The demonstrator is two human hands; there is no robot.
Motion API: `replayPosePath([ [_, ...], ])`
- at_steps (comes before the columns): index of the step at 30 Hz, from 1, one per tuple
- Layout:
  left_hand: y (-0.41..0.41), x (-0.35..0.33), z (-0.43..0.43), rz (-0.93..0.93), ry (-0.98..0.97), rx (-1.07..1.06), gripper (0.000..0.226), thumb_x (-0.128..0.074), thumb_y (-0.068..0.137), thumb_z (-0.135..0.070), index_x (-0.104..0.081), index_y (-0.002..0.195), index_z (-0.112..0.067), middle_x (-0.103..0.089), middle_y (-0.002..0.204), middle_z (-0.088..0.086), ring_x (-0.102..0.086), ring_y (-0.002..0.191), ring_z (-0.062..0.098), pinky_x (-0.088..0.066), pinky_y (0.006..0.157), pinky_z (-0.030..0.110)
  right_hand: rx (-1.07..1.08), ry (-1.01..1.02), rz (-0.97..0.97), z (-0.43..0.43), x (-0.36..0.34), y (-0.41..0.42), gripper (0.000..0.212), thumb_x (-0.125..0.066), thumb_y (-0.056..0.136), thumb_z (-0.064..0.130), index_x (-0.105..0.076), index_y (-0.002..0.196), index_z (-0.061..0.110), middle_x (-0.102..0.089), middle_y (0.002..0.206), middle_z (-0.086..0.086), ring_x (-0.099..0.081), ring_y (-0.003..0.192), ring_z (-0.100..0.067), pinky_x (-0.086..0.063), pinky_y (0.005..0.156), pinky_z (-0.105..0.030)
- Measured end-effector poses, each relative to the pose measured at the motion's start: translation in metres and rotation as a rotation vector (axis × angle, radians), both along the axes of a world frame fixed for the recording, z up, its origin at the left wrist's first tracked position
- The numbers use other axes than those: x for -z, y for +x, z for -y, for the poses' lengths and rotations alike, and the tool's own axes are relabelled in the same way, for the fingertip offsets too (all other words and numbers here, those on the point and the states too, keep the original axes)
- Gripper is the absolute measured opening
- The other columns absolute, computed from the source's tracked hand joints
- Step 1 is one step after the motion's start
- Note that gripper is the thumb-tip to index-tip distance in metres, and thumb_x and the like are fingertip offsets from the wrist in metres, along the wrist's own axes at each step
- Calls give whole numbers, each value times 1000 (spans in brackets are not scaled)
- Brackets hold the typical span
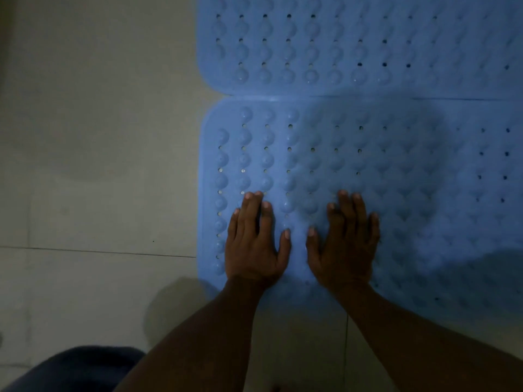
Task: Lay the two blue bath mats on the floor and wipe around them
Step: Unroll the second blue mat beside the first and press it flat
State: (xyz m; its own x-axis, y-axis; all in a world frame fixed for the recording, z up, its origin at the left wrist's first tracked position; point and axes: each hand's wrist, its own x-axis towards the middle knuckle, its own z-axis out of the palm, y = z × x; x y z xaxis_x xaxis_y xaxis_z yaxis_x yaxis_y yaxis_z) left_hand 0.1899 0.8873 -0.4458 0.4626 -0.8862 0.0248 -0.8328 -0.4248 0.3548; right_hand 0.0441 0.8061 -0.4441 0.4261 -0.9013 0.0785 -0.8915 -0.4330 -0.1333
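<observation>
While both mats lay edge to edge on the floor, we pressed left hand and right hand, flat, open, gripping nothing, on the near mat; the far mat lay beyond; bare floor nearest our left.

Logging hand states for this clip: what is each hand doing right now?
Left hand: open, palm flat on the near blue mat, holding nothing.
Right hand: open, flat on the same mat, holding nothing.
</observation>
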Motion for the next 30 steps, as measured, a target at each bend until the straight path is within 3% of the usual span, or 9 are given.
replayPosePath([
  [8,-1,-2,1,3,86,17,66,-53,95,-45,-52,143,0,-38,159,19,-27,152,33,-18,124,42,9,21,41,2,1,0,55,-61,87,39,-64,126,1,-44,155,-15,-32,148,-35,-23,118,-60],
  [14,1,-2,0,7,129,38,71,-49,95,-47,-45,147,0,-33,161,19,-22,154,33,-22,123,49,10,2,32,1,0,1,56,-57,89,41,-62,128,1,-45,154,-14,-32,149,-33,-21,119,-58],
  [25,-5,-12,-2,-1,121,25,71,-40,98,-51,-41,150,-2,-32,163,15,-23,154,30,-23,123,47,-5,34,183,1,-1,-5,52,-56,90,43,-60,131,11,-48,152,-8,-36,148,-27,-26,117,-55],
  [28,-6,-37,1,-43,242,17,78,-23,98,-57,-29,156,-6,-22,166,15,-14,156,30,-12,125,43,-64,106,164,9,-17,-12,53,-47,92,47,-61,129,12,-55,146,-9,-44,142,-28,-33,112,-54],
  [30,-4,-62,6,-50,299,15,74,-24,101,-55,-18,160,-11,-14,169,13,-5,157,29,-5,125,42,-115,151,107,24,-39,-15,58,-39,90,50,-60,130,12,-58,141,-10,-47,139,-28,-37,110,-54],
])
